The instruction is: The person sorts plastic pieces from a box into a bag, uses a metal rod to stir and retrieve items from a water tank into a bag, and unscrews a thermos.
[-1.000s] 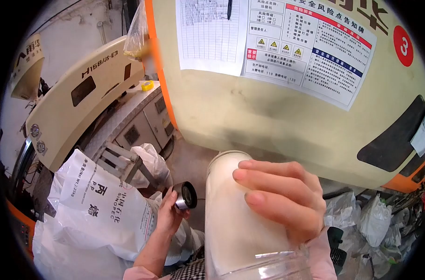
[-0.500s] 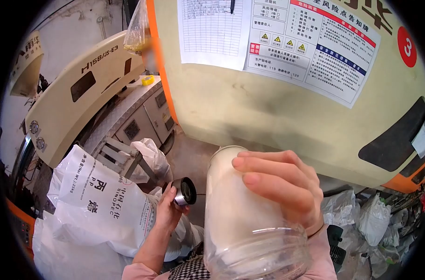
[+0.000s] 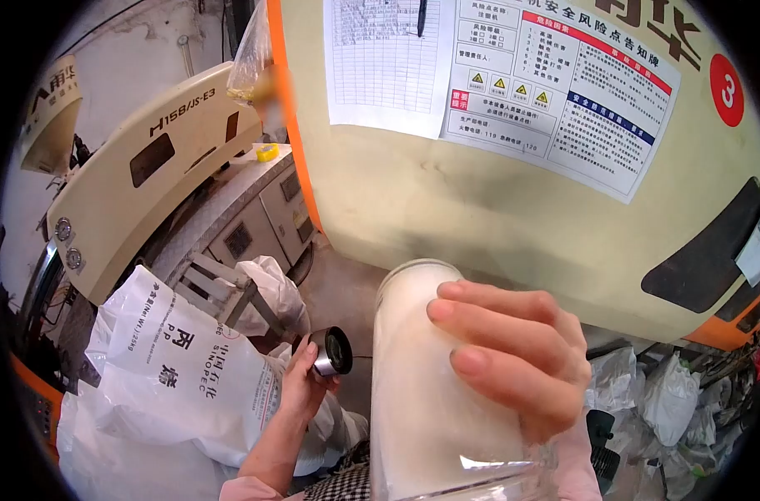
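Observation:
My right hand (image 3: 522, 359) is wrapped round a large clear jar (image 3: 434, 376) filled with something whitish. The jar is close to the camera, and its lower part runs out of the bottom of the view. Left of the jar, my left hand (image 3: 303, 382) grips a round lid (image 3: 333, 351) with a silver rim and a dark, hollow inside. Lid and jar are apart. A large white printed sack (image 3: 175, 359) lies beside my left forearm.
A cream machine panel (image 3: 380, 192) with posted sheets (image 3: 555, 108) stands ahead. At left are another machine cover (image 3: 146, 150), a metal stool (image 3: 229, 284) and yellow tape (image 3: 267, 152). Plastic bags (image 3: 672, 392) lie at right.
The jar has shifted slightly down and right in view, with my right hand still round it. My left hand and the lid are slightly lower in view. The background has also shifted down a little.

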`<action>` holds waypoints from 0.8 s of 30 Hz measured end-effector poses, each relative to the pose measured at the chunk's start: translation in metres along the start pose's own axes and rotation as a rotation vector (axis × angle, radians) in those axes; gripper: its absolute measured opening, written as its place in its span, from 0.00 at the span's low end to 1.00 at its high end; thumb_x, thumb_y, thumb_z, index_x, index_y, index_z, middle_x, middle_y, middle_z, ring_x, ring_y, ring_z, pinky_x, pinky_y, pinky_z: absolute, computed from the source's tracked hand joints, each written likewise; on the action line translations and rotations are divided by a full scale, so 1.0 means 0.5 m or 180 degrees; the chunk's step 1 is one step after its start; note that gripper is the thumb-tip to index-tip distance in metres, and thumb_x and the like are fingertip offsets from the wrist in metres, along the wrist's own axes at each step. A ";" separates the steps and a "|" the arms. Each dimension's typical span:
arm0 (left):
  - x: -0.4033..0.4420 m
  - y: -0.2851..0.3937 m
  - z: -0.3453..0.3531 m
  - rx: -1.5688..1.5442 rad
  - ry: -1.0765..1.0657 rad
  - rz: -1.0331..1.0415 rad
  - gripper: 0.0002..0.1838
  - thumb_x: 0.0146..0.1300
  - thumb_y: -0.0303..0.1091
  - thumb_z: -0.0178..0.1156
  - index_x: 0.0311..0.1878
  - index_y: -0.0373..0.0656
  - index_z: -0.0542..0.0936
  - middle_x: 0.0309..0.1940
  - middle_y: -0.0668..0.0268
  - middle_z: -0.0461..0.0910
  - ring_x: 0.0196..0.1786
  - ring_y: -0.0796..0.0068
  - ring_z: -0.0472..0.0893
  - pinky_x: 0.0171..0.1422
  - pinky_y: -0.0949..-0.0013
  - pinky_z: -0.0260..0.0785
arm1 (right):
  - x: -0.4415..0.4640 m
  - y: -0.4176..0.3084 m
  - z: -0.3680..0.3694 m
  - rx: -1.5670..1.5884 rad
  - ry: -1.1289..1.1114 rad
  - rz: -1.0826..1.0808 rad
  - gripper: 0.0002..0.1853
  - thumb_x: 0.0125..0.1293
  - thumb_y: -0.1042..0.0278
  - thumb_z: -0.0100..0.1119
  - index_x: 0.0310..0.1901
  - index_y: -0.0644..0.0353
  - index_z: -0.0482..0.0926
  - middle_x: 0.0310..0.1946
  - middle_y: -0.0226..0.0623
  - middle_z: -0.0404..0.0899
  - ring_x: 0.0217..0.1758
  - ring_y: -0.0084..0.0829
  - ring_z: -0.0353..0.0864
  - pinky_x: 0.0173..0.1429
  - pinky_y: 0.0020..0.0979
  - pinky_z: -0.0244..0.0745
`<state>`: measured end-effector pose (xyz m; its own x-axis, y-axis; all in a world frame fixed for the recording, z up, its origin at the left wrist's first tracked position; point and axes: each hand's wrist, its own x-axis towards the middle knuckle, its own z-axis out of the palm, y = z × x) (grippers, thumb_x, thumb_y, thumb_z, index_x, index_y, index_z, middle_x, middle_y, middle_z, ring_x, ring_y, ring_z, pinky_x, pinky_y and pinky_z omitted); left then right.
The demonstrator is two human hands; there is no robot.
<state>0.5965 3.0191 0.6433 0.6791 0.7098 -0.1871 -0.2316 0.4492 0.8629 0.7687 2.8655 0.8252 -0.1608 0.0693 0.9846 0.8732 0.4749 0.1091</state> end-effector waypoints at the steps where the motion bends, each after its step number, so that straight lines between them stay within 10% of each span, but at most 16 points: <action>1: -0.001 0.003 0.003 0.0005 -0.0005 -0.0027 0.22 0.63 0.53 0.55 0.53 0.49 0.71 0.31 0.69 0.77 0.25 0.73 0.75 0.26 0.70 0.64 | 0.002 -0.003 -0.003 -0.0013 0.0004 -0.0015 0.14 0.44 0.77 0.62 0.36 0.62 0.80 0.33 0.44 0.81 0.29 0.35 0.82 0.31 0.25 0.81; 5: 0.005 -0.001 -0.001 -0.0080 0.0037 0.0013 0.22 0.63 0.53 0.55 0.53 0.50 0.70 0.32 0.70 0.77 0.26 0.74 0.75 0.26 0.70 0.65 | 0.007 -0.019 -0.021 -0.0148 -0.0575 0.0355 0.19 0.54 0.66 0.68 0.45 0.52 0.71 0.42 0.41 0.81 0.41 0.42 0.83 0.40 0.34 0.80; 24: 0.003 0.012 -0.011 -0.0028 -0.0052 0.0031 0.19 0.66 0.52 0.52 0.50 0.49 0.70 0.31 0.69 0.78 0.25 0.74 0.76 0.24 0.71 0.64 | 0.018 -0.013 0.004 -0.0147 -0.0249 0.0154 0.14 0.52 0.69 0.63 0.42 0.55 0.75 0.38 0.42 0.81 0.36 0.39 0.82 0.38 0.31 0.80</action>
<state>0.5925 3.0260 0.6458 0.6882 0.7051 -0.1711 -0.2443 0.4472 0.8605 0.7607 2.8649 0.8328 -0.1519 0.1603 0.9753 0.9009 0.4284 0.0699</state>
